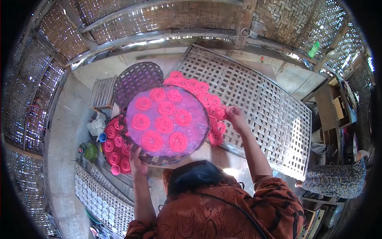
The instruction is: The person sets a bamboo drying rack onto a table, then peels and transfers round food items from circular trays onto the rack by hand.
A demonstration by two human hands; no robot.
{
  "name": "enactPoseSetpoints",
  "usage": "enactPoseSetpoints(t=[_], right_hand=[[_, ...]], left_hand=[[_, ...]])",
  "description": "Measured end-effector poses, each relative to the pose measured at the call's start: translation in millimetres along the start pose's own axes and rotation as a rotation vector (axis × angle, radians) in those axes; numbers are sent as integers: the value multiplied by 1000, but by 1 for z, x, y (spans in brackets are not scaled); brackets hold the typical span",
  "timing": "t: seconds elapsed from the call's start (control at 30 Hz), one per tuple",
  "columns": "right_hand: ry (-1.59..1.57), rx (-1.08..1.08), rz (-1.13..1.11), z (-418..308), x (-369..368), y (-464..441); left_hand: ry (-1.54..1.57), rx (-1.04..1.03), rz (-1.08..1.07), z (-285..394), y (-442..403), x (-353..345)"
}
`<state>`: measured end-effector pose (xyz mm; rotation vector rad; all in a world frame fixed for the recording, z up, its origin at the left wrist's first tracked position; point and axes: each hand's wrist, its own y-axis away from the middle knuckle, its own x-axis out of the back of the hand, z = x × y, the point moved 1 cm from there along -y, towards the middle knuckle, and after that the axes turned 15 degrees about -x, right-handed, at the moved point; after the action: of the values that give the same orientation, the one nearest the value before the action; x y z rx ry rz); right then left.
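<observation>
A round woven tray (pixel 207 119), lined with a shiny purple sheet, is tilted in front of me and bears several pink coiled rosettes (pixel 164 124) that look like strands wound into rounds. My left hand (pixel 138 161) grips its lower left rim, with the fingers partly hidden at the edge. Over the large lattice rack (pixel 254 99), my right hand (pixel 235 116) is closed at the fingertips on a pink rosette (pixel 218 112). More rosettes (pixel 191 83) lie in rows along the rack's left side, partly behind the tray.
Behind the tray stands a dark openwork basket (pixel 139 79). Darker pink rosettes fill another round tray (pixel 115 145) at left, near a green jar (pixel 88 151) and a blue cup (pixel 102 137). Small white rounds cover a lower rack (pixel 93 199). Shelves (pixel 332 105) and a person in patterned cloth (pixel 338 179) are at right.
</observation>
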<state>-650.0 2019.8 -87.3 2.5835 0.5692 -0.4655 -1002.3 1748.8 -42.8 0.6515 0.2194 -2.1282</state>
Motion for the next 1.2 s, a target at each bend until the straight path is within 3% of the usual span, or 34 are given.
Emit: enactPoseSetpoints(t=[0.07,0.23,0.3,0.37,0.43,0.47,0.6,0.77,0.83,0.93,0.97,1.03,1.07,1.13,1.17,1.2], right_hand=[[157,-5,253,2,20,-6],[36,-112,298,38,55,-32],[578,-194,415,40,60,-31],[852,-230,466,41,56,-33],[1404,412,593,42,40,-34],[1252,353,540,17,5,-15],[1048,523,70,-11,-68,0],[1246,413,62,-27,-103,16],[1490,690,181,-35,-105,27],[1643,809,96,-22,-105,22],[1642,807,96,-14,-98,14],[1171,698,31,-2,-78,-8],[1169,698,30,-6,-68,-13],[314,-49,126,-16,-46,-24],[315,-50,124,-16,-46,-25],[543,93,61,-16,-49,-22]], left_hand=[[7,23,-27,2,-3,18],[-7,36,18,7,-2,13],[-37,29,52,9,0,2],[-66,22,86,8,-3,0],[49,33,-59,-1,-9,9],[47,35,-60,-3,-9,7],[66,72,-131,-16,-7,-19],[31,99,-118,-16,6,-54],[34,126,-143,-26,3,-49],[57,154,-158,-35,4,-48],[67,172,-172,-35,4,-51],[62,159,-182,-38,1,-45],[57,149,-192,-37,0,-42],[19,140,-176,-30,-1,-36],[-18,136,-161,-28,-1,-33],[-20,138,-159,-27,-2,-29]])
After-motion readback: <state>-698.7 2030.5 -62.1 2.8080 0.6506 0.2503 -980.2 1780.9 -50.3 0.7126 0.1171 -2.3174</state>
